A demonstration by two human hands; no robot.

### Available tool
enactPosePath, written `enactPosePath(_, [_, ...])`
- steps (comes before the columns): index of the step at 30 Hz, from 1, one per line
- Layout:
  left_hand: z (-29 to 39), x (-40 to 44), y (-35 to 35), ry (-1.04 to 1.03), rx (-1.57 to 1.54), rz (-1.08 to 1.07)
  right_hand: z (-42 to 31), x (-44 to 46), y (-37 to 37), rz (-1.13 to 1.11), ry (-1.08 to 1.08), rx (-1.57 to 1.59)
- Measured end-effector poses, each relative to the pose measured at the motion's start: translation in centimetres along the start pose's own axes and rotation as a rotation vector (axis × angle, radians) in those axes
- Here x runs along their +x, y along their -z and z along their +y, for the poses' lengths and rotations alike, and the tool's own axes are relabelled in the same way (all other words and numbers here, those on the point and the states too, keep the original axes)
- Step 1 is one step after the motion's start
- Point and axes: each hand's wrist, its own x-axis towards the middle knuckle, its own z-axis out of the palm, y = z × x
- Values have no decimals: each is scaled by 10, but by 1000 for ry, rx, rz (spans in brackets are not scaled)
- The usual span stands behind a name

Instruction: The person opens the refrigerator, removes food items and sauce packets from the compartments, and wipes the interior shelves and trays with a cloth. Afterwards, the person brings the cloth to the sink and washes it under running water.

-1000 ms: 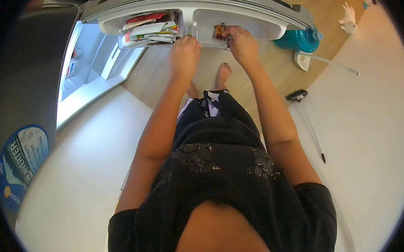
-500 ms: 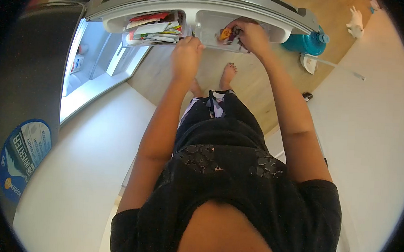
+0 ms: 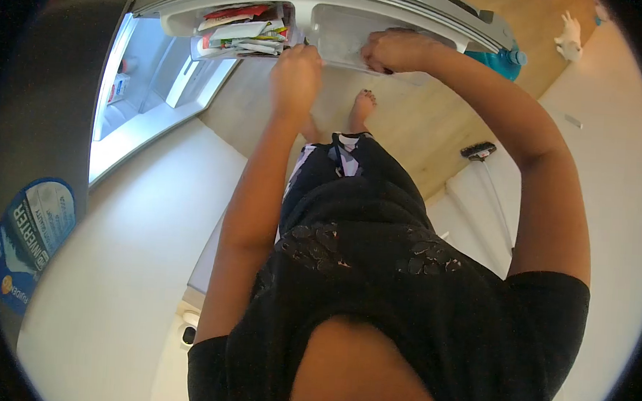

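Note:
My left hand (image 3: 296, 72) is closed at the front edge between two clear bins in the fridge door, its fingers curled over the rim. Beside it, the left bin (image 3: 192, 47) holds a stack of packets (image 3: 239, 29) in red, white and green. My right hand (image 3: 398, 52) reaches into the right bin (image 3: 337, 38) with curled fingers. Whatever it holds is hidden beneath the hand. Both bins sit in the white door shelf (image 3: 304, 18).
The open fridge (image 3: 150, 75) is at the left. A teal bottle (image 3: 504, 61) stands beyond the door at the right. A brush (image 3: 478, 151) with a long handle lies near the wall, and a white animal-shaped object (image 3: 569, 38) lies on the wooden floor.
My right elbow has swung outward and up, and that hand has turned inside the bin. The orange and dark packets seen under it are now out of sight. My left hand stays at the rim.

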Motion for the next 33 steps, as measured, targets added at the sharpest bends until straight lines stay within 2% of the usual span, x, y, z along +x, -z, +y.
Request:
enactPosePath(1, [0,-1,-1,-9,-18,43,-4,-8,-1,-11,0,-6])
enactPosePath(3, [-2,-2,-4,-15,-44,95,-16,-23,2,-325,-224,-400])
enactPosePath(4, [-2,-2,-6,-14,-35,101,-19,-27,7,-334,-224,-412])
enactPosePath(6, [-3,-3,-7,4,-30,120,-37,-33,41,-492,-209,-232])
enactPosePath(7, [-3,-4,-6,-3,-16,99,-46,-42,44,-499,-205,-237])
enactPosePath(9, [-4,-3,-5,-11,-8,90,-55,-72,48,-329,-222,-259])
enactPosePath(11, [-4,-3,-7,-20,25,97,-59,-100,44,-482,-319,-251])
enactPosePath(12, [-4,-3,-7,-18,17,98,-60,-117,34,-490,-323,-253])
enactPosePath(14, [-4,-3,-6,-21,50,76,-57,-144,3,-79,-394,-196])
enactPosePath(15, [-6,-3,-8,-20,46,77,-56,-151,-10,-82,-396,-199])
enactPosePath(17, [-6,1,-9,-49,88,51,-59,-159,-24,-463,-684,-79])
enactPosePath(18, [-6,4,-7,-54,89,60,-61,-161,-21,-456,-690,-84])
enactPosePath(20, [-4,-3,-4,-57,126,22,-67,-167,-10,-26,-646,209])
enactPosePath(22, [-4,-8,-5,-53,131,13,-75,-151,21,236,-425,194])
enactPosePath(24, [-3,-10,-4,-51,142,6,-83,-120,52,377,-390,188])
enactPosePath(26, [-3,-10,-3,-38,107,15,-69,-84,56,531,-211,172])
enactPosePath(27, [-4,-12,-3,-37,114,12,-59,-66,47,536,-208,178])
enactPosePath(29, [-12,-12,-4,-51,67,35,-40,-30,13,730,-63,-127])
enactPosePath(30, [-12,-16,-2,-48,74,34,-38,-22,3,735,-58,-123])
enactPosePath(32, [-11,-26,-1,208,-219,17,-34,-8,-16,403,-179,-149])
enactPosePath(33, [-16,-30,-11,212,-215,15,-29,0,-25,404,-176,-144])
